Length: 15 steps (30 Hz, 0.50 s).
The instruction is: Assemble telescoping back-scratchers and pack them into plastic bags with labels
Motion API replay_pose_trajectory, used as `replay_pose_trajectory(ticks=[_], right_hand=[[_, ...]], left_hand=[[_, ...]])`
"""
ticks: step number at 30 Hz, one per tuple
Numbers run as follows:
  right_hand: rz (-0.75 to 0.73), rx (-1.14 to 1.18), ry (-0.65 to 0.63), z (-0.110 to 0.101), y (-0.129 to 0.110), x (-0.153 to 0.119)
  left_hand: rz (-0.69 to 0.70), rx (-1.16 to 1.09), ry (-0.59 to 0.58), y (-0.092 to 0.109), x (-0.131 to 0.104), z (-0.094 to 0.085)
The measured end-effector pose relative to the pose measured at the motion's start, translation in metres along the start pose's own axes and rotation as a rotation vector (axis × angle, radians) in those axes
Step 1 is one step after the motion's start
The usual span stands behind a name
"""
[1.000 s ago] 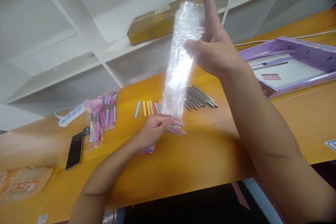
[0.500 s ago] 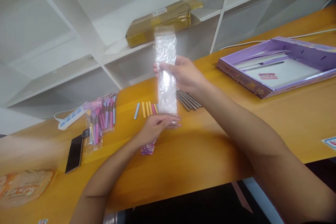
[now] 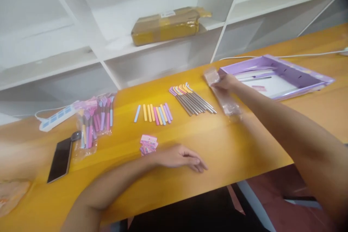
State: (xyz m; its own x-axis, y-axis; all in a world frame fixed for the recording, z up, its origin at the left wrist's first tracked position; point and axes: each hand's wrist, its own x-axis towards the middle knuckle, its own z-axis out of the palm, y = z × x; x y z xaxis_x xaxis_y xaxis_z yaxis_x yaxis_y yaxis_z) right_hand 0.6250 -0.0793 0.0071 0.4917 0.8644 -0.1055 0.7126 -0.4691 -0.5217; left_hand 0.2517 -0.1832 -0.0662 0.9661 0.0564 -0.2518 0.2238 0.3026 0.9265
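My right hand (image 3: 227,82) grips a clear plastic bag stack (image 3: 230,106), at the left end of the purple tray. My left hand (image 3: 181,156) rests low over the table, fingers loosely extended and holding nothing. Just behind it lie small pink printed cards (image 3: 148,144). Several short coloured sticks (image 3: 153,113) stand in a row in the middle. Between them and the bags, metal rods with coloured curved ends (image 3: 194,101) lie side by side.
The purple tray (image 3: 296,76) with papers is at the right. At the left are bagged coloured tools (image 3: 95,119), a power strip (image 3: 58,117) and a dark phone (image 3: 60,159). A taped brown parcel (image 3: 165,27) sits on the white shelf (image 3: 122,50) behind.
My right hand has carried the plastic bags down and right toward the tray. My left hand has let go of them and moved down and right. The view has shifted slightly.
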Motion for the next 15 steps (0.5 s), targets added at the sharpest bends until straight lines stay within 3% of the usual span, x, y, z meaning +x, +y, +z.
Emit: replay_pose_trajectory(ticks=[2, 6, 15], right_hand=[[0.058, -0.101, -0.014, 0.009, 0.010, 0.019], [0.000, -0.214, -0.030, 0.011, 0.024, 0.040], [-0.184, -0.271, 0.107, 0.041, 0.043, 0.039]], left_hand=[[-0.023, 0.005, -0.045, -0.008, 0.003, 0.003], [-0.018, -0.048, -0.056, -0.010, 0.005, 0.004], [0.003, -0.133, -0.051, -0.016, 0.007, 0.003]])
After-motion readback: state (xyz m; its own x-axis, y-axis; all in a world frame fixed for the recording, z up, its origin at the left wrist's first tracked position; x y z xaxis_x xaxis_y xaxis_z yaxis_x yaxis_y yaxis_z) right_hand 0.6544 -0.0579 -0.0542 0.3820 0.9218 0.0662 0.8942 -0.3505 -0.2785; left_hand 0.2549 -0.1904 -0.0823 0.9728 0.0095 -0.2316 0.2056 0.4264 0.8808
